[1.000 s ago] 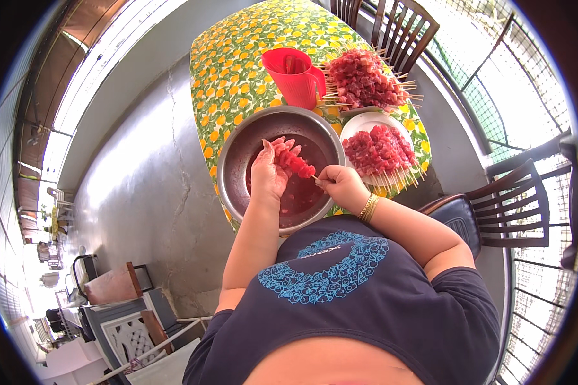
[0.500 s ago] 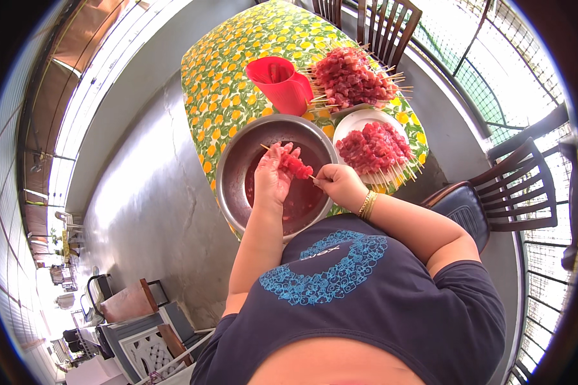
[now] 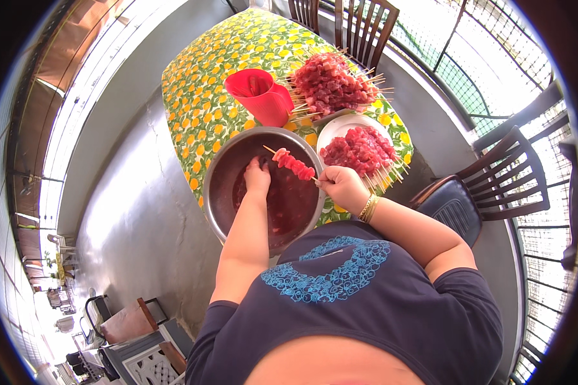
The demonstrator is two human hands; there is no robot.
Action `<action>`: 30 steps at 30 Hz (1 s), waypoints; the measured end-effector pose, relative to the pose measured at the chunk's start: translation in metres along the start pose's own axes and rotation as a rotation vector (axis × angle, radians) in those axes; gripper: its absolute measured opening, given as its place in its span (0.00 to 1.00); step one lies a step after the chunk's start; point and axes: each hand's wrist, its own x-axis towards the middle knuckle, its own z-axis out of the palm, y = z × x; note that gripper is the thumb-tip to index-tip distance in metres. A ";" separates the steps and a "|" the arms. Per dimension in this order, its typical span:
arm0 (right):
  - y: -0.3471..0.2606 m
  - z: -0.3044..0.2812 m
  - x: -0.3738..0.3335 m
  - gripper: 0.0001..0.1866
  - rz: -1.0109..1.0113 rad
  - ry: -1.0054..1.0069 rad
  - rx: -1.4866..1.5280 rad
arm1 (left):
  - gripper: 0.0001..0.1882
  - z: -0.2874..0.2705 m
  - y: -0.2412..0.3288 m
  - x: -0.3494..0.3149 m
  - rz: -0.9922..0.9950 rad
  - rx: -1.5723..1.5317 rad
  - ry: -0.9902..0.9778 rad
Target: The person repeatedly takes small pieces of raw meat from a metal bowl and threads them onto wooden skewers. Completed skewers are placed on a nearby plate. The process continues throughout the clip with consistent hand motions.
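In my right hand (image 3: 341,187), fingers pinch the lower end of a skewer of raw meat (image 3: 293,164). Several pink-red chunks are threaded on it, and its bare tip points up and left over the bowl. My left hand (image 3: 257,176) reaches down inside the large metal bowl (image 3: 218,172), apart from the skewer; its fingertips are partly hidden. Dark red liquid with bits of meat lies in the bowl. Just right of it, a white plate (image 3: 327,131) carries a heap of skewered raw meat (image 3: 361,151).
A larger pile of meat skewers (image 3: 334,85) lies farther back, sticks poking outward. Left of it stands a red plastic pitcher (image 3: 270,106) with something brownish inside. A lemon-patterned cloth (image 3: 202,83) covers the table. Dark wooden chairs (image 3: 504,173) stand at the right and far end.
My left hand has let go of the meat on the skewer and moved down into the bowl. The right hand still holds the skewer. The whole view has shifted slightly.
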 end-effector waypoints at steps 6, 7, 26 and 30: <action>0.005 -0.002 -0.003 0.05 -0.032 0.044 0.002 | 0.27 0.043 0.059 -0.038 -0.011 0.258 -0.376; 0.005 -0.002 -0.004 0.05 -0.023 0.047 0.002 | 0.26 0.044 0.061 -0.048 0.131 0.239 -0.427; -0.026 0.047 -0.007 0.06 0.159 -0.032 0.037 | 0.10 -0.071 -0.058 -0.050 -0.260 -0.771 -0.652; -0.029 0.067 -0.016 0.07 0.198 -0.019 0.032 | 0.12 -0.099 -0.046 -0.045 -0.414 -1.006 -0.646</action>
